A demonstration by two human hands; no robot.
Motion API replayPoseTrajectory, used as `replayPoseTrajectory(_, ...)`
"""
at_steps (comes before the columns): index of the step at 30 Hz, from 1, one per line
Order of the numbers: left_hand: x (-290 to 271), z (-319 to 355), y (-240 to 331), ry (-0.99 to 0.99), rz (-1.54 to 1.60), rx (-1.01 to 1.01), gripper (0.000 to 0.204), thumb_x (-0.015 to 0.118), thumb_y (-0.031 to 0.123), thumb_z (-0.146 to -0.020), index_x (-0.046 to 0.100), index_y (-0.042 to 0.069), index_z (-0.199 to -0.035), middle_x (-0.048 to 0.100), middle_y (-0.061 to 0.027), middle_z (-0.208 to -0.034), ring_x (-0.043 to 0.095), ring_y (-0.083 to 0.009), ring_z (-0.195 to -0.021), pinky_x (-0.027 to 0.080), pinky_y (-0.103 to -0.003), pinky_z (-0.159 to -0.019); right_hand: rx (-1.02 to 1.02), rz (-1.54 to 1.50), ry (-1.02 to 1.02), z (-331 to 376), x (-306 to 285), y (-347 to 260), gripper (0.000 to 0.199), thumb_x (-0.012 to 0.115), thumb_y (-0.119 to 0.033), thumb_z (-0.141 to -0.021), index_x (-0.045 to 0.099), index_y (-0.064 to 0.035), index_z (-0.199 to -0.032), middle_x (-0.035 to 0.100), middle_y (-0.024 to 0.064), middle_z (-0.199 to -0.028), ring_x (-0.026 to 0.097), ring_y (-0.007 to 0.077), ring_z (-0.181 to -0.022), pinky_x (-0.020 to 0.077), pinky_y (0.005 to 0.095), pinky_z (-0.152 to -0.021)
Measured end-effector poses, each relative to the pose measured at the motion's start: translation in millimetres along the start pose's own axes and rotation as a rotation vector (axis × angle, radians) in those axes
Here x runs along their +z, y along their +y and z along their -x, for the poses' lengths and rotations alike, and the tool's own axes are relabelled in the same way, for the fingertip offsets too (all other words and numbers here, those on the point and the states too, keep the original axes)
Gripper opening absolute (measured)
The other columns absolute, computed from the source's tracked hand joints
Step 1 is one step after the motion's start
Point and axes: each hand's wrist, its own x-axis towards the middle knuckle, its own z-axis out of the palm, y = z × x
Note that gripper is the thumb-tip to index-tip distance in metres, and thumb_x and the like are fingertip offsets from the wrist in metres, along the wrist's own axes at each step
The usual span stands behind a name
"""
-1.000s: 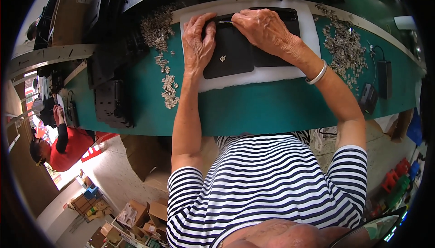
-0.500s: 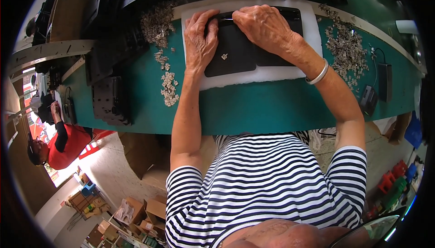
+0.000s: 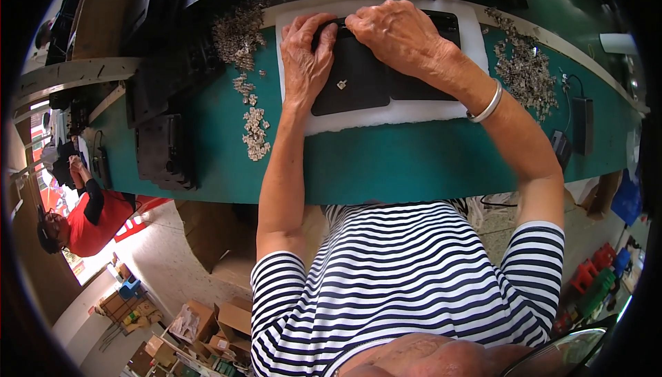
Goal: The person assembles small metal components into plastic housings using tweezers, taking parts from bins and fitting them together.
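From the head view, the black panel (image 3: 365,74) lies on a white mat (image 3: 386,111) at upper centre of the green surface (image 3: 414,163). The left hand (image 3: 307,60) presses flat, fingers spread; the right hand (image 3: 396,32) pinches something small along its top edge. One small metal clip (image 3: 340,85) sits loose on the panel and heaps of clips (image 3: 238,32) remain, so I judge the fitting barely begun. Both hands have hardly shifted since a second ago.

Green bench (image 3: 414,163) carries: white foam mat (image 3: 386,111) upper centre, small metal clip piles upper left (image 3: 238,32), centre-left (image 3: 255,129) and upper right (image 3: 524,67), stacked black plastic panels (image 3: 165,149) left, black power adapter (image 3: 583,125) right.
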Motion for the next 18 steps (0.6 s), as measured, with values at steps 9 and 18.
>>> replayPoseTrajectory(9, 5, -1, -4, 0.065, -0.004, 0.020, 0.016, 0.066, 0.009, -0.081, 0.071, 0.005, -0.095, 0.066, -0.0085, -0.097, 0.056, -0.0304, -0.091, 0.045, -0.038, -0.083, -0.115, 0.154, -0.122, -20, -8, -6, 0.009, 0.064, -0.010, -0.081, 0.068, -0.0085, -0.073, 0.069, 0.0065, -0.073, 0.070, 0.0214, -0.075, 0.0576, 0.0302, -0.065)
replayPoseTrajectory(18, 9, 0, -10, 0.106, -0.035, 0.063, 0.014, 0.062, 0.007, -0.083, 0.071, 0.008, -0.094, 0.064, -0.0068, -0.095, 0.055, -0.0302, -0.091, 0.044, -0.041, -0.080, -0.282, 0.363, -0.354, -43, -18, -8, 0.008, 0.065, -0.009, -0.078, 0.060, -0.0087, -0.072, 0.063, 0.0031, -0.066, 0.069, 0.0164, -0.066, 0.0530, 0.0254, -0.054)
